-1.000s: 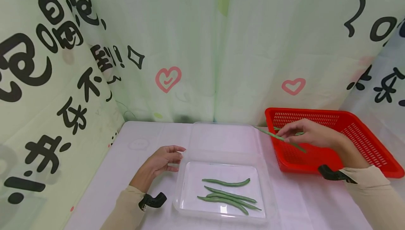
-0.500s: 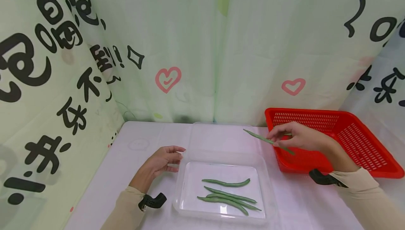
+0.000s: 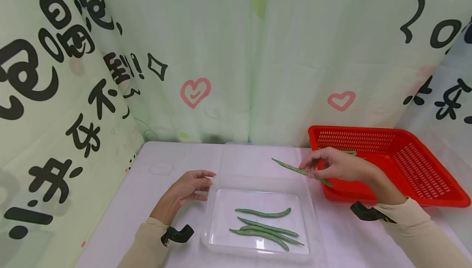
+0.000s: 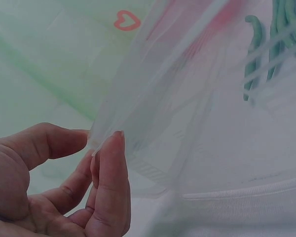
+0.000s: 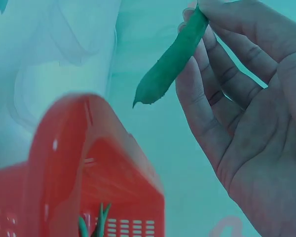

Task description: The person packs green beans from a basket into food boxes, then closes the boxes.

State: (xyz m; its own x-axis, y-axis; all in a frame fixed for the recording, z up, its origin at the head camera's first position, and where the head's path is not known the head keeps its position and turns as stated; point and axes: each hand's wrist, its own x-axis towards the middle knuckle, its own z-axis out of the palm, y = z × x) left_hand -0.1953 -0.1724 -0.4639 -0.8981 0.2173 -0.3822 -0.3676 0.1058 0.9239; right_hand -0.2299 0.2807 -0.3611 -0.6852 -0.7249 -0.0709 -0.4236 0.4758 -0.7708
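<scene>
My right hand (image 3: 337,165) pinches a green bean (image 3: 289,166) between thumb and fingertips, just past the left rim of the red basket. The bean's near end (image 5: 170,61) shows close up in the right wrist view. Several green beans (image 3: 263,213) lie crosswise in the clear plastic box (image 3: 225,202). At the box's left side, my left hand (image 3: 189,188) has its thumb and fingers on the plastic edge. The left wrist view shows the thumb (image 4: 69,140) and fingers (image 4: 113,182) on either side of that clear edge (image 4: 106,131).
The red slotted basket (image 3: 424,141) stands at the right, with a few green beans (image 3: 349,152) inside, partly hidden by the right hand. The clear lid (image 3: 262,157) lies folded back behind the box. A printed curtain (image 3: 236,55) closes off the table's (image 3: 173,157) back and sides.
My right hand has carried the green bean leftward out over the basket's left rim, toward the box. The left hand and the beans in the box stay put.
</scene>
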